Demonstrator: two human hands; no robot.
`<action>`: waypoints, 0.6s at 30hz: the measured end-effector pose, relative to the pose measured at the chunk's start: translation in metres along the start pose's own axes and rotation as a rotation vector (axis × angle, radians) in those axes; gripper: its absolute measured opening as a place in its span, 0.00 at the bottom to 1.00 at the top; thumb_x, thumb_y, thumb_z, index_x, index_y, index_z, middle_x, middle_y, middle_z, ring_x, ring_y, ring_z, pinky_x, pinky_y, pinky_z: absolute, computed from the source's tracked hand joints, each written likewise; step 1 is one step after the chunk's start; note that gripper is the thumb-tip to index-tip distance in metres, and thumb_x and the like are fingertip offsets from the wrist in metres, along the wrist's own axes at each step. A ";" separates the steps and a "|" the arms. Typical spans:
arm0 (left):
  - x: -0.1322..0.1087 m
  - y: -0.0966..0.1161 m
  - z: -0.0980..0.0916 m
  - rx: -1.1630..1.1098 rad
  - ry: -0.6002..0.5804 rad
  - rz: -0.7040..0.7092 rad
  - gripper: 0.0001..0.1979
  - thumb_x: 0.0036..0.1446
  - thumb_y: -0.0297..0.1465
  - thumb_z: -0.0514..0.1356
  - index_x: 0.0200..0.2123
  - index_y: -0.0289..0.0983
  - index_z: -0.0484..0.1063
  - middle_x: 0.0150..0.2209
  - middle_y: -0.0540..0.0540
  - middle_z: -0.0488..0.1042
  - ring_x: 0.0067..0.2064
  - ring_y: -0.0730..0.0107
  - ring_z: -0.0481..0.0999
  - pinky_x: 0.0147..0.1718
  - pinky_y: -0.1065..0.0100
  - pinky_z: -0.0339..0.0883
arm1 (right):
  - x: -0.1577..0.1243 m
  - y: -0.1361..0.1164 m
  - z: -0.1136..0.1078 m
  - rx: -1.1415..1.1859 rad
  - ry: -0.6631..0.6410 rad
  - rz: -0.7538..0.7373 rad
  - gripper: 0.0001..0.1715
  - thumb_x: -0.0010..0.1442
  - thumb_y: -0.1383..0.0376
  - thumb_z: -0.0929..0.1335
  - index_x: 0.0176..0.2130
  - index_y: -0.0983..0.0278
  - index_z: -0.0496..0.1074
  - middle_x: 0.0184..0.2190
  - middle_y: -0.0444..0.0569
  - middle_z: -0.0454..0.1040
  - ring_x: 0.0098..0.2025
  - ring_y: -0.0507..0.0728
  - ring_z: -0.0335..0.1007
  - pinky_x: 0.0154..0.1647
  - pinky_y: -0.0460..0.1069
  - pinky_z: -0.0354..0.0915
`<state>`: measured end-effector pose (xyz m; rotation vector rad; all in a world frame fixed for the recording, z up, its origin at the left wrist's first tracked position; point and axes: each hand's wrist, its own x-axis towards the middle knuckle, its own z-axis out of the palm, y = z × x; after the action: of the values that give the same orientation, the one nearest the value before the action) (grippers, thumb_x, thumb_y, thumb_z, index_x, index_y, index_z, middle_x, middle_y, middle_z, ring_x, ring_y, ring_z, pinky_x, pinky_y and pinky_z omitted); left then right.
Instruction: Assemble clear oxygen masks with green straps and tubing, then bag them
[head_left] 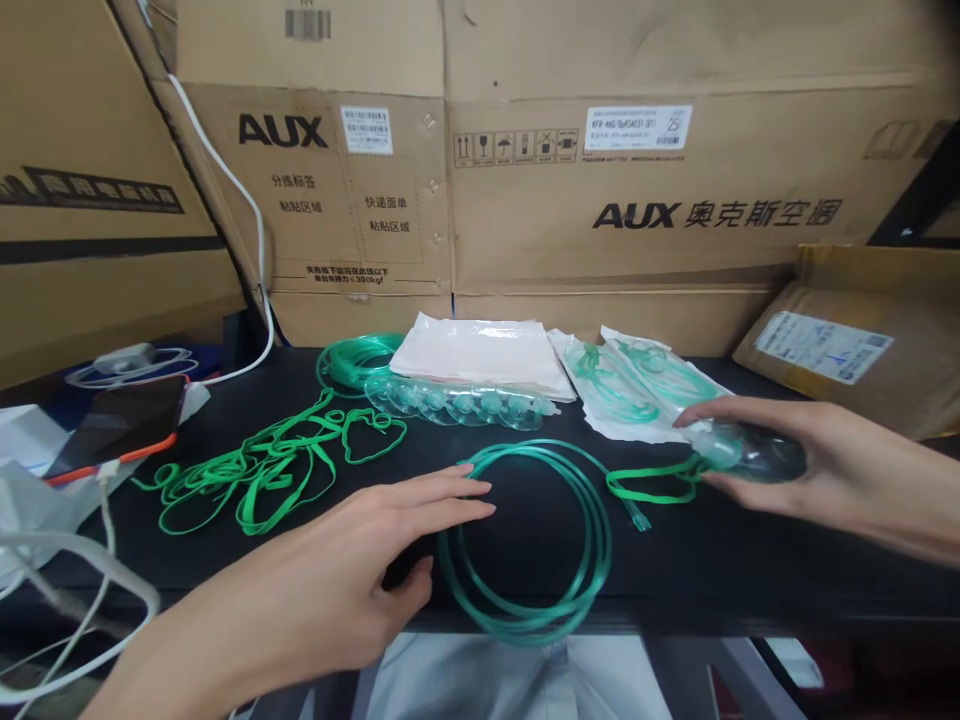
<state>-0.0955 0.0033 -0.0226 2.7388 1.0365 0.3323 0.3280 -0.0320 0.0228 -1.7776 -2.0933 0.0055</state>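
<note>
A coil of green clear tubing lies at the front of the black table, one end pointing right. My left hand reaches over its left side, fingers stretched out and touching or just above the loops. At the right, my right hand is closed around a clear oxygen mask with a green elastic strap trailing left from it. A row of nested clear masks lies farther back. Loose green elastic straps are heaped to the left.
White packaging sheets are stacked behind the masks, beside another green tubing coil. Packs with tubing lie to their right. A phone with white cables is at the left. Cardboard boxes wall the back; a taped parcel stands right.
</note>
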 end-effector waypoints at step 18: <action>0.039 -0.031 -0.017 0.046 0.099 0.045 0.16 0.76 0.29 0.52 0.58 0.49 0.74 0.56 0.50 0.77 0.55 0.66 0.78 0.54 0.67 0.70 | 0.006 -0.037 0.036 -0.080 -0.294 -0.679 0.26 0.55 0.77 0.66 0.50 0.58 0.74 0.52 0.51 0.82 0.55 0.65 0.80 0.46 0.54 0.75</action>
<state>-0.0911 0.0546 -0.0089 2.8159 1.0198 0.4612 0.2814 -0.0241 0.0004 -1.0677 -2.8447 -0.0044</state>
